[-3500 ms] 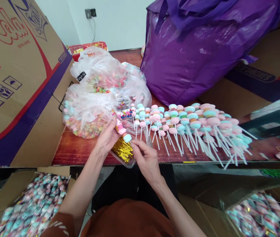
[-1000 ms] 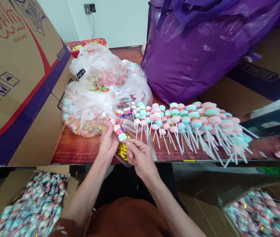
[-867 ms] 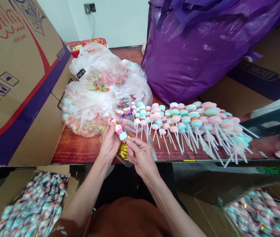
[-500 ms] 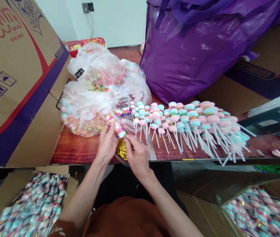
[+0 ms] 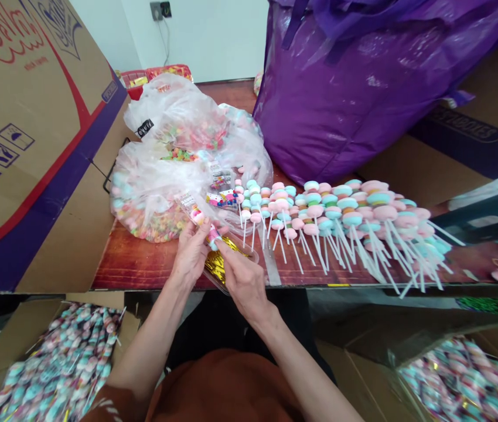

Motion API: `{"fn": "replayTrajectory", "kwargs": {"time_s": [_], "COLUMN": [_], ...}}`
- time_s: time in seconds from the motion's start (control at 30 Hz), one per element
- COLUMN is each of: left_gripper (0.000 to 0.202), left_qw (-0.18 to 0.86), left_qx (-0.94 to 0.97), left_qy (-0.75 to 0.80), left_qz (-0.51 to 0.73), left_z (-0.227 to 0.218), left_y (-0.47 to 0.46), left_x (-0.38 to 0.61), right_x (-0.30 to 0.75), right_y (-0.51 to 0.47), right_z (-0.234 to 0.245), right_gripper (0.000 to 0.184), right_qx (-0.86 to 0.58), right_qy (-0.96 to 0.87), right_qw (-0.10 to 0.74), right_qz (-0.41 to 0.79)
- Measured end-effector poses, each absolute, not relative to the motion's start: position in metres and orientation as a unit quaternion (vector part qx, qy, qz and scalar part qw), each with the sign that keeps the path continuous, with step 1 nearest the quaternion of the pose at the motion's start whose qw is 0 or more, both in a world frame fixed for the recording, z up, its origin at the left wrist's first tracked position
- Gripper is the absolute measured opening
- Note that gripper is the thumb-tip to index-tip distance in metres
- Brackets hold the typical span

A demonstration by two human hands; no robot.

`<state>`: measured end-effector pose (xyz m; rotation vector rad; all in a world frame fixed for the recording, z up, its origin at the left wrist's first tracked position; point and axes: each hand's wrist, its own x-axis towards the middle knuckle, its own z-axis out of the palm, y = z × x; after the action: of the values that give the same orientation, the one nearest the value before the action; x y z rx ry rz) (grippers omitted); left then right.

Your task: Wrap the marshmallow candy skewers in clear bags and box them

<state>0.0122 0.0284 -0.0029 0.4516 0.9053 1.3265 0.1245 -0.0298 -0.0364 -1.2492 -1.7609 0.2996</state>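
My left hand is closed around a wrapped marshmallow lollipop, in a clear printed bag, pointing up and away from me. My right hand meets its lower end, the index finger pressed against the bottom marshmallow and the other fingers curled in. The stick end is hidden by my fingers. Just below my hands a clear tray holds gold twist ties. Beyond them lie printed candy wrappers. To the right, many unwrapped marshmallow lollipops are piled on the wooden table, their white sticks towards me.
Plastic bags of marshmallows and gummies stand at the left, beside a large carton. A purple bag rises behind the pile. Open boxes of wrapped lollipops sit below the table on both sides. A dark device lies far right.
My right hand's index finger has moved up onto the bottom marshmallow, and the lollipop's lower end is more covered. More of the gold ties show. The view has shifted slightly.
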Motion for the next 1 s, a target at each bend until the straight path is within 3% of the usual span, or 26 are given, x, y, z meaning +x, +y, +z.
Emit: {"fn": "replayTrajectory", "kwargs": {"time_s": [0.33, 0.67, 1.0], "left_gripper": [0.038, 0.036, 0.039], "left_qw": [0.687, 0.699, 0.688], "left_qx": [0.206, 0.178, 0.223], "left_qy": [0.397, 0.401, 0.422], "left_qz": [0.573, 0.564, 0.547], "left_z": [-0.011, -0.002, -0.007], "left_y": [0.022, 0.028, 0.024], "left_x": [0.020, 0.014, 0.016], "right_x": [0.117, 0.129, 0.125], "right_y": [-0.021, -0.030, -0.029], "right_z": [-0.022, -0.032, -0.035], "right_gripper": [0.034, 0.039, 0.050], "right_qx": [-0.532, -0.523, -0.582], "right_qy": [-0.564, -0.761, -0.755], "right_qw": [0.548, 0.378, 0.302], "right_qz": [0.314, -0.058, -0.021]}}
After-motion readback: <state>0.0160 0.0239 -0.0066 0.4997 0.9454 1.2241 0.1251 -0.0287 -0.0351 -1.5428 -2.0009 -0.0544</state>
